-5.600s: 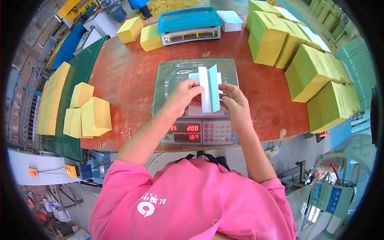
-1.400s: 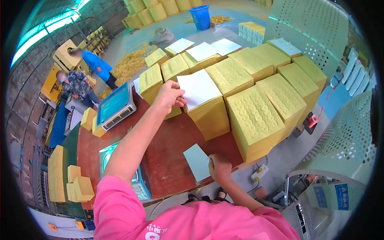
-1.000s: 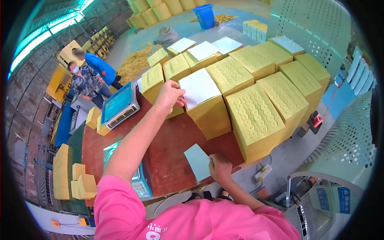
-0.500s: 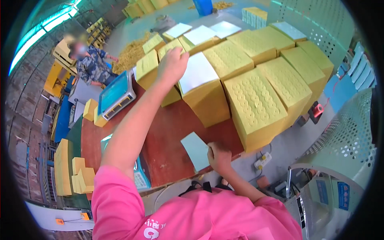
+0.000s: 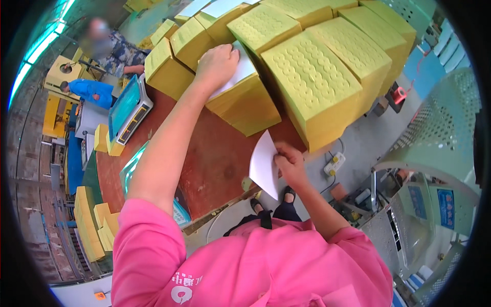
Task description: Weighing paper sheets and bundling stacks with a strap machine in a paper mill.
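Note:
Stacks of yellow paper with embossed rings crowd the far side of the red table. One yellow paper stack (image 5: 244, 110), topped by a white sheet (image 5: 243, 74), stands at the front of the group. My left hand (image 5: 219, 65) is closed over the far left part of this stack's top, its fingertips partly hidden. Nearer to me, above the table's front edge, my right hand (image 5: 290, 162) pinches a white card (image 5: 263, 165) by its right side. The card hangs upright and slightly bent. Right of the front stack stands another yellow stack (image 5: 312, 82) with its ringed top bare.
A scale (image 5: 125, 115) with a blue-green tray sits at the table's (image 5: 220, 163) left. Small yellow blocks (image 5: 107, 139) lie beside it. Perforated metal guarding (image 5: 434, 128) curves along the right. A power strip (image 5: 335, 163) lies on the floor. Two people (image 5: 92, 92) are beyond the table.
My view has shifted and the stacks appear higher in it. The front stack has come slightly nearer to me under my left hand. My right hand has turned the card more upright.

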A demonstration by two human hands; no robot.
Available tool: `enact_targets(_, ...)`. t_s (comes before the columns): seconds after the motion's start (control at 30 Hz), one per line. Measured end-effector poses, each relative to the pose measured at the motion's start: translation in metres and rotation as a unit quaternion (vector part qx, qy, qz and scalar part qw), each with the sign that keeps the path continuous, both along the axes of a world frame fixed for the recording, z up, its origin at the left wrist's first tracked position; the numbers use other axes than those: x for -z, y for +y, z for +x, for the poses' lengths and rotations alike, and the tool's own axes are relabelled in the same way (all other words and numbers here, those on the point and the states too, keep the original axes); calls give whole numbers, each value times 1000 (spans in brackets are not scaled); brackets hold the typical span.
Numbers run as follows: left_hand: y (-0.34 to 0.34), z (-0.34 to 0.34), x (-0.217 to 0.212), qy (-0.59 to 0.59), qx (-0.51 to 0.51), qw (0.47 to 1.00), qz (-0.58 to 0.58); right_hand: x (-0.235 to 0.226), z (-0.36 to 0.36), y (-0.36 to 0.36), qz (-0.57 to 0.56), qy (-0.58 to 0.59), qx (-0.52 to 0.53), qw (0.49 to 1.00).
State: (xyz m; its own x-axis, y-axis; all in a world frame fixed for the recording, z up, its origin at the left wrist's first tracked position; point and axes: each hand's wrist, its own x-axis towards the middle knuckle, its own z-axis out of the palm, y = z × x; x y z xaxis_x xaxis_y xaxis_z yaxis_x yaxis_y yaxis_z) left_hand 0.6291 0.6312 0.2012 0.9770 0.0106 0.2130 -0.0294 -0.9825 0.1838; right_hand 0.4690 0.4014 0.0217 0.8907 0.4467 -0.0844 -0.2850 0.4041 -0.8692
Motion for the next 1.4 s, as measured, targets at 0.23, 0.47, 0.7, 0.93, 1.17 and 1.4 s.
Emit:
enact_targets(0.23,-20,-156,-17,-4,181,982,-60,42,-80,-37,191,182,143,954)
enact_targets(0.47,-18,-248,-37,51,231,970,-59,40,-127,18,317,184,17,930)
enact_targets(0.7,16,-248,-12,-22,146,981,-125,-23,-155,28,115,293,149,937)
enact_targets(0.93,-15,-294,28,173,148,819,-526,-54,-246,-45,99,264,247,927)
enact_targets(1.17,-182,-356,157,177,350,828,-401,-60,-370,-225,-11,238,440,866)
enact_targets(1.4,-460,-442,219,192,422,736,-493,-34,-479,-469,-64,208,475,853)
